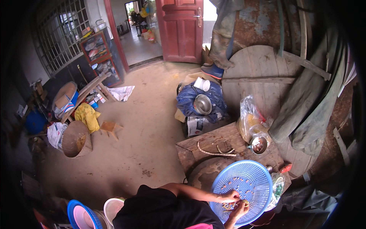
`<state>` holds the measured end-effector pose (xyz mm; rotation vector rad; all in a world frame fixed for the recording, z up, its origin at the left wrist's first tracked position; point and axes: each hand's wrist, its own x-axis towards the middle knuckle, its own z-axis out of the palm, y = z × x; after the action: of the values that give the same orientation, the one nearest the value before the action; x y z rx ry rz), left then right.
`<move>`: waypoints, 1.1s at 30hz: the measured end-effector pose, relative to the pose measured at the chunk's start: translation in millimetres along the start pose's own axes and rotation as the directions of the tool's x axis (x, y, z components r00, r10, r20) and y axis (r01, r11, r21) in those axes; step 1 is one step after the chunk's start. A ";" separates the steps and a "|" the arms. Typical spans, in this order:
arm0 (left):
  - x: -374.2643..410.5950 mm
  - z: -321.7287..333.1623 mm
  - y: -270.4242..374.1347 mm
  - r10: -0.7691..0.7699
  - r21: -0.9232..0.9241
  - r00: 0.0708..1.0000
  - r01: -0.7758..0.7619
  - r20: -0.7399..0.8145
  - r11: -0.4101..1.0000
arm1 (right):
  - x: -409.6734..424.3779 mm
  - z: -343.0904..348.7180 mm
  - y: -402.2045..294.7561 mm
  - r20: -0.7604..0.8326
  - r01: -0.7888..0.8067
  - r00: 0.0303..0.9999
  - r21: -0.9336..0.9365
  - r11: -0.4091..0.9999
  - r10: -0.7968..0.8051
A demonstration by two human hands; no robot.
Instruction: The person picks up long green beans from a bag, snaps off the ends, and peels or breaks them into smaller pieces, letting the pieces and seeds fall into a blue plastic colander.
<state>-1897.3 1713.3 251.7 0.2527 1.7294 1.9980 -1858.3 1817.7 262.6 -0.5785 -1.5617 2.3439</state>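
Observation:
A wide blue plastic colander basket (248,169) sits before me, with both my hands over its inside. My right hand (239,211) holds a small yellowish-green bean pod (246,203) between its fingers. Close against it, my left hand (228,197) has its fingertips pinched together at the pod; whether they grip it is too small to tell. Loose beans (228,206) in brown and pale tones lie in a cluster under the hands, and more are scattered over the basket's mesh.
Long dried pods (214,153) lie on a wooden table (187,154) beyond the basket. A metal cup (258,145) and a clear plastic bag (247,120) stand at its far end. A metal bowl (202,104) rests on blue plastic. Stacked tubs (84,214) are behind me.

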 end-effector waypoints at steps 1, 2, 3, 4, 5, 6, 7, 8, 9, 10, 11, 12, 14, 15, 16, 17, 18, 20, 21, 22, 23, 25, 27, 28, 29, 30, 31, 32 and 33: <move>-0.1 -0.3 0.5 0.008 0.027 1.000 -0.008 -0.010 1.000 | 1.2 -0.4 3.5 0.026 0.026 0.999 -0.018 1.000 -0.025; -0.8 -1.2 1.8 0.016 0.054 1.000 -0.015 -0.020 0.998 | 0.7 -5.1 2.4 0.036 -0.008 0.999 -0.089 0.996 0.011; -1.4 -1.8 2.7 0.025 0.081 0.999 -0.022 -0.031 0.996 | 1.4 -6.2 4.6 0.041 0.016 0.999 -0.092 0.996 -0.013; 1.4 -2.2 -5.1 -0.050 0.013 0.999 0.050 0.014 0.999 | 2.7 -8.2 8.9 0.047 0.040 0.998 -0.094 0.995 -0.036; 1.2 -2.8 -6.9 -0.109 -0.109 0.993 0.113 0.042 0.988 | 3.4 -9.2 11.4 0.053 0.063 0.997 -0.097 0.993 -0.058; -0.8 -3.6 -5.0 -0.162 -0.227 0.984 0.176 0.077 0.958 | 1.2 -7.1 8.5 0.038 0.065 0.997 -0.099 0.993 -0.062; -2.0 -3.9 -4.0 -0.211 -0.338 0.970 0.239 0.119 0.910 | -2.4 -4.1 4.4 0.022 0.068 0.998 -0.100 0.993 -0.066; 5.3 -3.0 -25.0 -0.197 -0.400 0.966 0.250 0.169 0.882 | -4.5 -1.0 1.4 0.003 0.071 0.997 -0.102 0.992 -0.071; 5.3 -1.8 -24.7 -0.195 -0.345 0.966 0.245 0.172 0.906 | -5.8 -2.3 -1.8 -0.024 0.067 0.997 -0.093 0.993 -0.069; 5.7 -0.5 -22.3 -0.193 -0.286 0.964 0.240 0.181 0.928 | -6.2 -4.5 -4.3 -0.057 0.064 0.996 -0.084 0.994 -0.069; 7.0 -0.4 -18.1 -0.192 -0.224 0.961 0.235 0.197 0.946 | -6.0 -6.1 -7.3 -0.096 0.065 0.993 -0.074 0.995 -0.072; 1.9 -1.1 -12.3 -0.137 -0.180 0.956 0.187 0.260 0.966 | -9.4 -9.4 -14.9 -0.075 0.055 0.995 -0.129 0.990 -0.065; -5.8 -7.0 8.5 -0.116 -0.063 0.984 0.126 0.134 0.990 | 0.9 -13.9 0.8 -0.044 0.163 0.984 -0.159 0.974 -0.172; -1.7 -8.9 -4.3 -0.084 -0.109 0.986 0.101 0.144 0.989 | -6.2 0.4 -19.9 -0.053 0.026 0.998 -0.257 0.966 -0.041; 0.1 -17.1 -18.0 -0.081 -0.123 0.992 0.093 0.093 0.988 | -2.8 4.1 -10.6 -0.042 0.032 0.998 -0.334 0.942 -0.049; -3.9 -18.8 -9.3 -0.179 -0.265 0.982 0.190 0.065 0.945 | -6.8 12.3 -17.1 -0.062 -0.027 0.998 -0.268 0.963 0.011; -3.6 -17.1 -7.2 -0.218 -0.355 0.973 0.231 0.076 0.906 | -6.3 7.3 -14.0 -0.038 -0.019 0.999 -0.325 0.946 0.007; -0.3 -12.8 -2.5 -0.291 -0.504 0.936 0.351 0.197 0.790 | -5.9 -3.1 -16.0 0.012 0.021 1.000 -0.245 0.969 -0.019; -1.2 -9.6 5.0 -0.321 -0.517 0.928 0.373 0.192 0.771 | -6.9 -6.0 -15.8 0.027 0.014 1.000 -0.177 0.984 -0.009; -0.7 -8.6 9.8 -0.320 -0.511 0.924 0.383 0.212 0.769 | -8.9 -4.4 -19.5 0.004 -0.020 1.000 -0.097 0.995 0.020; -1.4 -6.2 11.6 -0.317 -0.508 0.921 0.390 0.228 0.768 | -12.3 -4.5 -23.1 -0.011 -0.051 0.999 -0.015 0.999 0.050; 0.1 -4.7 5.0 -0.265 -0.396 0.940 0.332 0.215 0.856 | -12.9 -6.8 -18.2 -0.013 -0.114 0.993 0.046 0.992 0.115; 0.0 -4.6 1.9 -0.203 -0.326 0.960 0.257 0.191 0.910 | -11.6 -6.3 -14.8 -0.022 -0.072 0.997 0.046 0.996 0.073; -1.3 -5.2 2.8 -0.203 -0.292 0.966 0.243 0.161 0.925 | -11.0 -7.5 -16.0 -0.023 -0.071 0.997 0.024 0.997 0.071; -1.0 -6.4 2.2 -0.188 -0.258 0.970 0.224 0.156 0.940 | -10.8 -8.4 -18.4 -0.022 -0.070 0.997 0.002 0.998 0.070; -2.0 -9.1 1.3 -0.177 -0.223 0.973 0.206 0.146 0.953 | -11.6 -7.7 -19.5 -0.019 -0.074 0.997 -0.019 0.997 0.074; -2.5 -10.6 0.8 -0.165 -0.188 0.977 0.188 0.136 0.964 | -11.3 -7.4 -19.5 0.004 -0.058 0.998 -0.038 0.998 0.058; -1.5 -11.3 0.7 -0.160 -0.143 0.981 0.176 0.111 0.974 | -10.8 -7.1 -19.4 0.029 -0.041 0.999 -0.056 0.998 0.042; -1.0 -11.9 0.6 -0.194 -0.194 0.973 0.215 0.123 0.957 | -10.9 -7.0 -19.7 0.057 -0.023 0.998 -0.075 0.997 0.028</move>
<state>-1901.8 1702.3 250.3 0.0994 1.4111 1.9563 -1845.4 1826.4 280.3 -0.5549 -1.6830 2.3491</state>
